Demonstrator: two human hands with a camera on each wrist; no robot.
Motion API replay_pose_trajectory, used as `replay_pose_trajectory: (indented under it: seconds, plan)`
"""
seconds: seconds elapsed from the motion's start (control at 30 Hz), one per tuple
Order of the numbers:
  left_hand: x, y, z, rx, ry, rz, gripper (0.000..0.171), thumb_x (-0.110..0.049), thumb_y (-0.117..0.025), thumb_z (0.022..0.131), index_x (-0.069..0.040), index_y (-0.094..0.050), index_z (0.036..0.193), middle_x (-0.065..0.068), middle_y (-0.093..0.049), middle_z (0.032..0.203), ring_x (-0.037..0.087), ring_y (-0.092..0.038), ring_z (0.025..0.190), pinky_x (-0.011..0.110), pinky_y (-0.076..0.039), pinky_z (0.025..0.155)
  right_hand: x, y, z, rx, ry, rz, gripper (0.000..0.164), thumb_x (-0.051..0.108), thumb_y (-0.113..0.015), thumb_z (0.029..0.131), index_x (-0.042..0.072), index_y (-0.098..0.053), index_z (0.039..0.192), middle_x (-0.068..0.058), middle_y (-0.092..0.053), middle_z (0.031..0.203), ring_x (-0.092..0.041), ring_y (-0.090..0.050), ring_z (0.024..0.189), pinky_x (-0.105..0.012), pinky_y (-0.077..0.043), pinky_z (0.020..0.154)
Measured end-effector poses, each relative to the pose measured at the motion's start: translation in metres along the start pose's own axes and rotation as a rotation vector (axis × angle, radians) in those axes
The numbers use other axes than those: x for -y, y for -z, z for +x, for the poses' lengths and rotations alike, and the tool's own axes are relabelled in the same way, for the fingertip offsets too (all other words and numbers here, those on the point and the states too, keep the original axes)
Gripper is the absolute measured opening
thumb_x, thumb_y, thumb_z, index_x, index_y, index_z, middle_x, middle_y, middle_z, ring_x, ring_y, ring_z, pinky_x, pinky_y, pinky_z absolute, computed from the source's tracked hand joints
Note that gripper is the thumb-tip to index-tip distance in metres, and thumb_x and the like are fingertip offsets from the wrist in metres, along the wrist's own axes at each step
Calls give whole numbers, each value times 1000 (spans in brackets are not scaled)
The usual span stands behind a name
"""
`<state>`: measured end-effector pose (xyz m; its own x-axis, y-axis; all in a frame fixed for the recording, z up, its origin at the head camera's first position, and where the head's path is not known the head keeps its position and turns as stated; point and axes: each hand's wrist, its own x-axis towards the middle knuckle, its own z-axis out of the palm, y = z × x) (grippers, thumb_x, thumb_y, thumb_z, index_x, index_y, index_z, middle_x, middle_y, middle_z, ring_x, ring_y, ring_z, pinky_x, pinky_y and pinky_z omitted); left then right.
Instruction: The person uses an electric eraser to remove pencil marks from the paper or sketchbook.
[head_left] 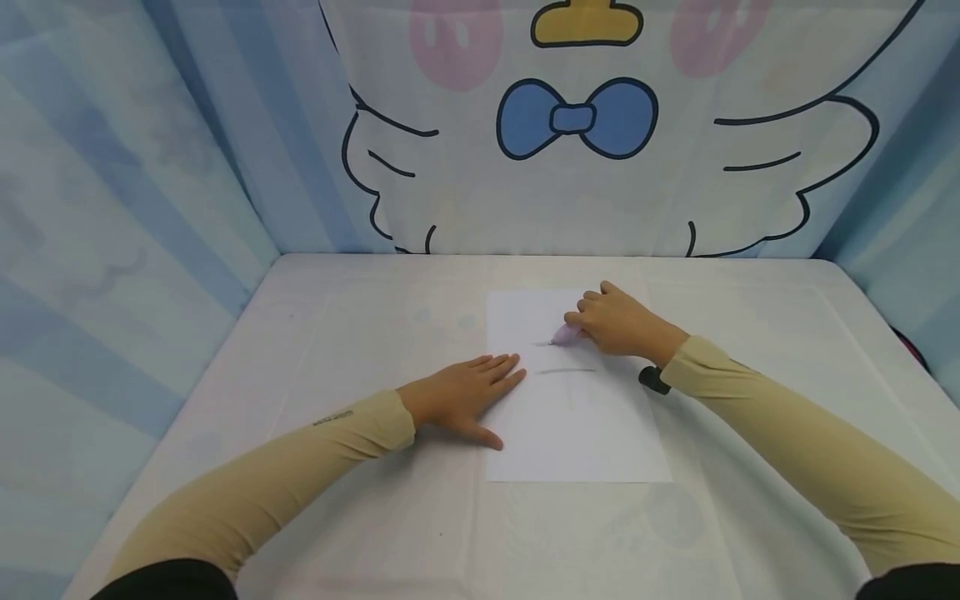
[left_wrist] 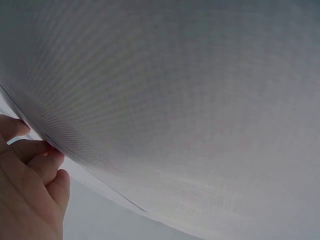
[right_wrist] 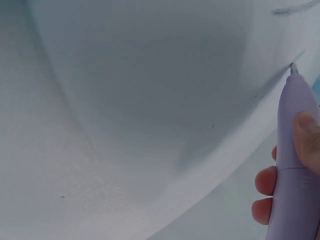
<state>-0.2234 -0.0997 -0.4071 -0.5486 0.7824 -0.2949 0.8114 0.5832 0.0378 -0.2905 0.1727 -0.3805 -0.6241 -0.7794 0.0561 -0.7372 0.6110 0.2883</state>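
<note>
A white sheet of paper (head_left: 577, 442) lies on the table with two grey pencil-like lines on it. The lower line (head_left: 566, 370) is longer; the upper line is short and smudged. My right hand (head_left: 626, 323) grips a thick lilac pen-shaped electric eraser (right_wrist: 295, 200), thumb on one side and fingers curled round the other. Its narrow grey tip (right_wrist: 294, 69) touches the paper at the upper line. My left hand (head_left: 465, 398) rests palm down across the sheet's left edge, fingers spread and thumb out. In the left wrist view, the left hand's fingers (left_wrist: 47, 165) show at the lower left.
A pale cloth covers the table (head_left: 337, 333). Small dark crumbs (right_wrist: 213, 126) lie on the paper. Behind stands a curtain with a printed blue bow tie (head_left: 573, 118), and blue-striped curtains (head_left: 112, 250) hang at the sides. A black strap piece (head_left: 654, 380) hangs at the right wrist.
</note>
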Motion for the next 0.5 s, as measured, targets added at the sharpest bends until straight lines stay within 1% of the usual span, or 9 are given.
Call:
replay_pose_trajectory:
  seconds: [0.2, 0.3, 0.5]
  plan:
    - [0, -1, 1, -1, 0, -4, 103, -72, -50, 80, -13, -9, 152, 8, -5, 160, 21, -8, 148, 34, -11, 121, 0, 0, 2, 4, 1, -9, 17, 16, -70, 83, 12, -66, 99, -7, -67, 82, -22, -58, 74, -40, -43, 71]
    - [0, -2, 1, -4, -2, -10, 103, -72, -50, 80, -13, -9, 152, 8, -5, 160, 21, -8, 148, 34, -11, 121, 1, 1, 2, 22, -6, -4, 17, 16, -70, 83, 12, -66, 99, -7, -67, 82, -23, -59, 74, -41, -44, 73]
    - [1, -3, 1, -10, -7, -8, 103, -72, -50, 80, -13, -8, 153, 9, -4, 160, 21, -8, 148, 35, -11, 121, 1, 1, 2, 27, -12, -12, 16, 16, -70, 83, 12, -66, 98, -7, -67, 81, -23, -58, 73, -40, -43, 70]
